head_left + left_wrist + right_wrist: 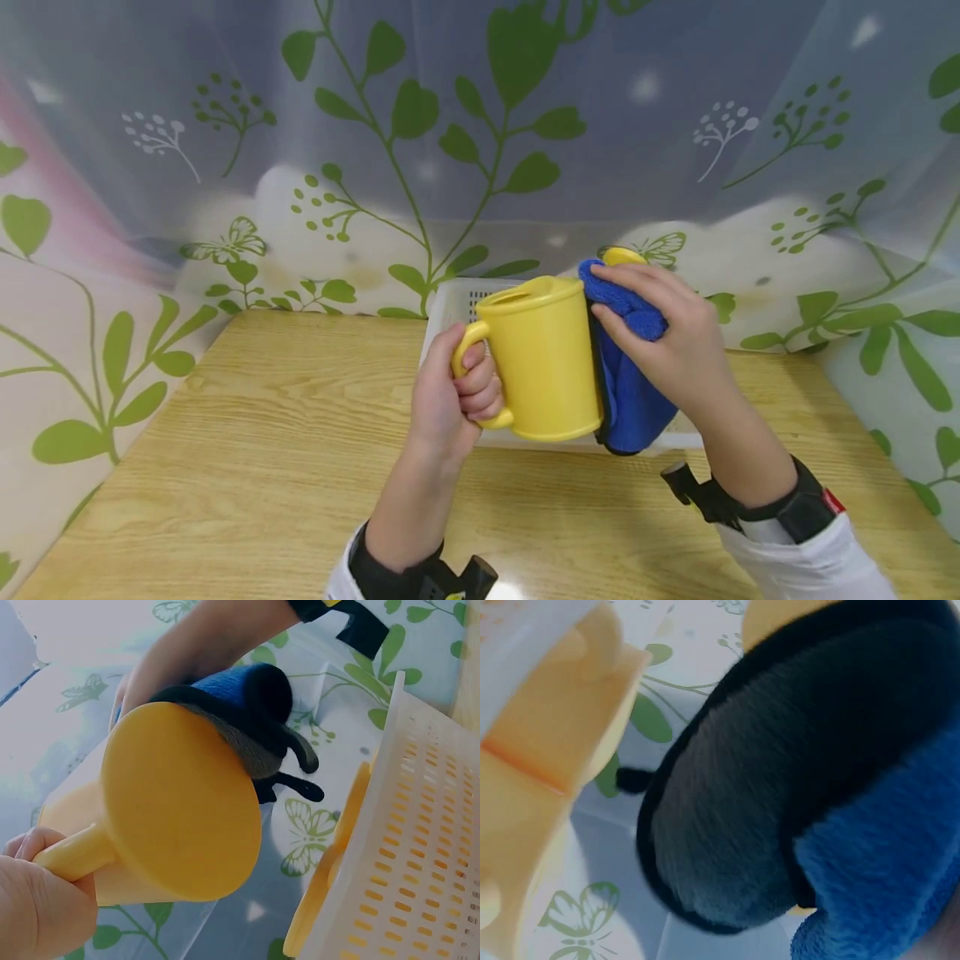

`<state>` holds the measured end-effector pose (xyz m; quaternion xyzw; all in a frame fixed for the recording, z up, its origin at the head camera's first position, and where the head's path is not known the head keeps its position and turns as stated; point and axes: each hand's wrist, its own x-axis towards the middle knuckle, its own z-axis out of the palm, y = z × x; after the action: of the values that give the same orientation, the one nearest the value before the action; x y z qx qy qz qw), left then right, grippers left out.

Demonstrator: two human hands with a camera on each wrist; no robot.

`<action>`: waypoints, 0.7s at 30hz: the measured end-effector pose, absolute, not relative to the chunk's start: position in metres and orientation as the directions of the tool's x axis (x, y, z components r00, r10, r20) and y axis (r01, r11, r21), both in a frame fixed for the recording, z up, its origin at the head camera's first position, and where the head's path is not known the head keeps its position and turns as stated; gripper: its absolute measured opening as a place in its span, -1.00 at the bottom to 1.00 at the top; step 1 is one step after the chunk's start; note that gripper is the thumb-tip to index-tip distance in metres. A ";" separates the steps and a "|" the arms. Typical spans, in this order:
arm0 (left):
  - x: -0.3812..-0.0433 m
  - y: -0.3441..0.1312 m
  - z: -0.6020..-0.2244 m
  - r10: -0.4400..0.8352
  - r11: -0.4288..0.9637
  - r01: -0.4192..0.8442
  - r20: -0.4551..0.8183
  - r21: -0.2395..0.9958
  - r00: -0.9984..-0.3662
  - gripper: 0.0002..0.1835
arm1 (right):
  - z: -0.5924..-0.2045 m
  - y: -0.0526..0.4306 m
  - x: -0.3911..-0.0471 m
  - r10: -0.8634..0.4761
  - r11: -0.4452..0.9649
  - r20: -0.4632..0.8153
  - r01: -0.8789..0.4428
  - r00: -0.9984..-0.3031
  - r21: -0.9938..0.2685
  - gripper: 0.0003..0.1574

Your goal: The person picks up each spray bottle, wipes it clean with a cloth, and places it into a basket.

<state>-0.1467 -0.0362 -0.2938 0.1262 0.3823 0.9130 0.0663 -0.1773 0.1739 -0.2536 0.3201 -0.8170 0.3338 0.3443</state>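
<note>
A yellow plastic pitcher [543,367] stands slightly tilted in the air, its handle on the left. My left hand [459,400] grips that handle with the fingers curled round it. On the pitcher's right side, my right hand [671,333] holds a folded blue cloth [636,408] with a black edge, thumb and fingers pinching its upper part. The cloth hangs down along the pitcher's wall. In the left wrist view the round base [180,802] of the pitcher faces the camera, and the cloth's grey side overlaps its far edge.
Behind the hands, a white slotted basket [444,312] sits on the wood-grain table [300,450]. A yellow plastic piece [330,870] shows at its rim in the left wrist view. Leaf-patterned curtain cloth [360,183] hangs close behind and to both sides.
</note>
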 end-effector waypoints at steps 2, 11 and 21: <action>-0.146 -0.035 -0.294 0.211 -0.692 -0.016 0.181 0.721 -0.961 -0.57 | -0.253 0.174 -0.177 -0.280 0.585 0.760 -0.732 -0.587 -0.349 -0.53; -0.147 -0.035 -0.294 0.125 -0.711 0.033 0.173 0.702 -0.977 -0.58 | -0.271 0.178 -0.175 -0.340 0.582 0.708 -0.730 -0.619 -0.359 -0.56; -0.148 -0.039 -0.295 0.062 -0.739 0.063 0.161 0.671 -0.985 -0.56 | -0.294 0.188 -0.161 -0.390 0.581 0.650 -0.722 -0.652 -0.376 -0.54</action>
<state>-0.1478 -0.0387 -0.2948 0.0864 0.3613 0.9284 -0.0005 -0.1607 0.1884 -0.2940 0.3268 -0.8505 0.3204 0.2592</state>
